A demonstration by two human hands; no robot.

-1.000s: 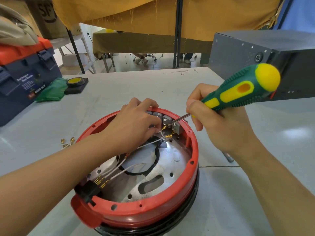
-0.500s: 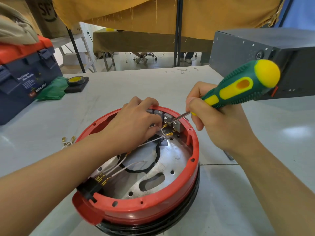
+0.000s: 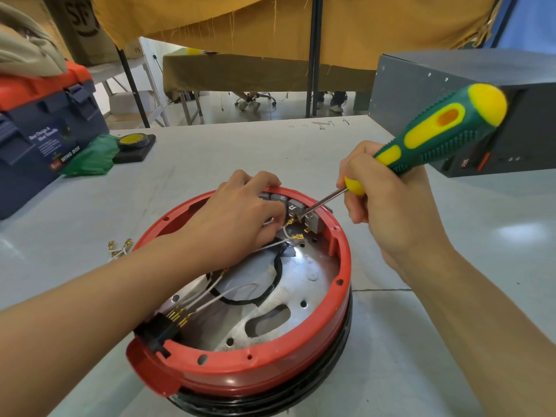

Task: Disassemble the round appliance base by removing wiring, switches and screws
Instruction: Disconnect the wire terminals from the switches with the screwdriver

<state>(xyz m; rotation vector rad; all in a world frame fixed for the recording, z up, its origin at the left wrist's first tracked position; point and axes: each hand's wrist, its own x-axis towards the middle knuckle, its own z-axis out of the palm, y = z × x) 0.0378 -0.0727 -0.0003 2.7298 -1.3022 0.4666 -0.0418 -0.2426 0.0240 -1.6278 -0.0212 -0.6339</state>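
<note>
One grip round screwdriver (tip on switch)

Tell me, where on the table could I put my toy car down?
Bare table lies beyond the red base, between the tape roll and the grey box. Also right of the base, under the right hand. It's crowded inside the base and left by the toolbox.

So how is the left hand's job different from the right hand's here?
The left hand reaches inside the round red appliance base, fingers curled by the grey switch blocks; what they hold is hidden. The right hand stays outside the rim, gripping the green-and-yellow screwdriver. Both work at the switches.
</note>
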